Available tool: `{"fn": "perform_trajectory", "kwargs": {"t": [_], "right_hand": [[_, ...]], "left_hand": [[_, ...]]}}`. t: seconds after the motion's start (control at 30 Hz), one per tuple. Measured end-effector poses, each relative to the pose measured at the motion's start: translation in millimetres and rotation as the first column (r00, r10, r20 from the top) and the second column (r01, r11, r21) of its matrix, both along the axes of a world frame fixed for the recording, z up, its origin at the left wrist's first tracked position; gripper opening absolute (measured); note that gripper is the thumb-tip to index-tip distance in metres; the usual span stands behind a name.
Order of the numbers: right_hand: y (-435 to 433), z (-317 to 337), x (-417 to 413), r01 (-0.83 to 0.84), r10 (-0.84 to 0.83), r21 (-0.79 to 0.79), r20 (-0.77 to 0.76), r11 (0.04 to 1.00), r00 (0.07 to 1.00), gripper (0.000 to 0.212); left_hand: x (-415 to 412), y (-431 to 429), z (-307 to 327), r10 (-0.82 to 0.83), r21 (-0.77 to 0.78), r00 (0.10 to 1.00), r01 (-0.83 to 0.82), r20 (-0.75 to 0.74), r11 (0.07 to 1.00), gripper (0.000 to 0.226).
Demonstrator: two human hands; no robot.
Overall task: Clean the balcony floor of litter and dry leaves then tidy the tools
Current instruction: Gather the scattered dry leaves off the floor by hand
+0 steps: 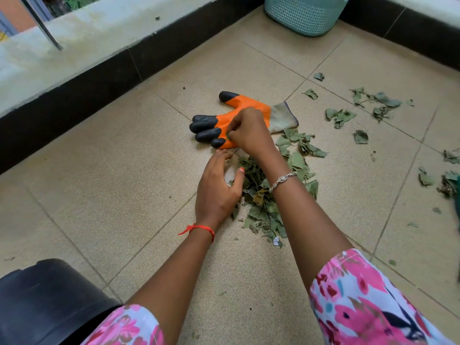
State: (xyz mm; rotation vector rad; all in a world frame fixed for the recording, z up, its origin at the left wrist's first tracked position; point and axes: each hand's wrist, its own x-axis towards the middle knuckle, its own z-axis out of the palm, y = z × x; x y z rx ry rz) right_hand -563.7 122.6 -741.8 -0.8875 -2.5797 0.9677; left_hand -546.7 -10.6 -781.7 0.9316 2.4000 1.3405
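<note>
— Two hands down on the floor (119, 175). What's each doing?
— Right hand (249, 131) has its fingertips pinched on a leaf scrap (228, 137) atop the orange glove (251, 103). Left hand (217, 188) rests open, fingers relaxed, against the leaf pile (263, 202).
— Where's the pile?
— Mid-floor, touching the glove's near edge; loose leaves (339, 117) scatter toward the right edge.

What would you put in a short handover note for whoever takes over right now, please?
Left hand: open, cupped against the leaf pile.
Right hand: pinching what looks like a leaf scrap on the orange glove.
Done: many leaves gathered into that pile beside the glove.
Left: scattered leaves to the right lie loose; pile not binned; glove to tidy.
Black bin stands at near left.
</note>
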Motion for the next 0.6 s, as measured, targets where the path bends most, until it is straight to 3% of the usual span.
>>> {"fn": "perform_trajectory", "kwargs": {"t": [0.2, 0.3, 0.4, 0.53, 0.6], "right_hand": [[6.9, 14.1, 26.1, 0.188, -0.234, -0.236, -0.185, 0.953, 0.955, 0.009], [10.4, 21.1, 47.2, 0.210, -0.275, -0.297, -0.196, 0.931, 0.941, 0.009], [14.7, 25.6, 66.2, 0.132, -0.168, -0.297, -0.099, 0.946, 0.981, 0.010], [12.0, 17.7, 68.9, 0.056, -0.064, -0.145, -0.055, 0.988, 0.996, 0.016], [4.8, 10.7, 66.1, -0.062, 0.060, -0.080, -0.024, 0.995, 0.998, 0.021]], "left_hand": [[0.0, -0.7, 0.8, -0.005, -0.002, 1.000, 0.005, 0.015, 1.000, 0.050], [0.8, -1.0, 1.4, -0.001, -0.002, 1.000, 0.001, 0.021, 1.000, 0.050], [1.9, -1.2, 3.1, 0.003, 0.010, 1.000, -0.003, 0.021, 1.000, 0.049], [1.7, -1.5, 2.7, 0.003, 0.005, 1.000, -0.003, 0.015, 1.000, 0.053], [1.5, -1.4, 2.3, -0.004, 0.000, 1.000, 0.004, 0.012, 1.000, 0.055]]}}
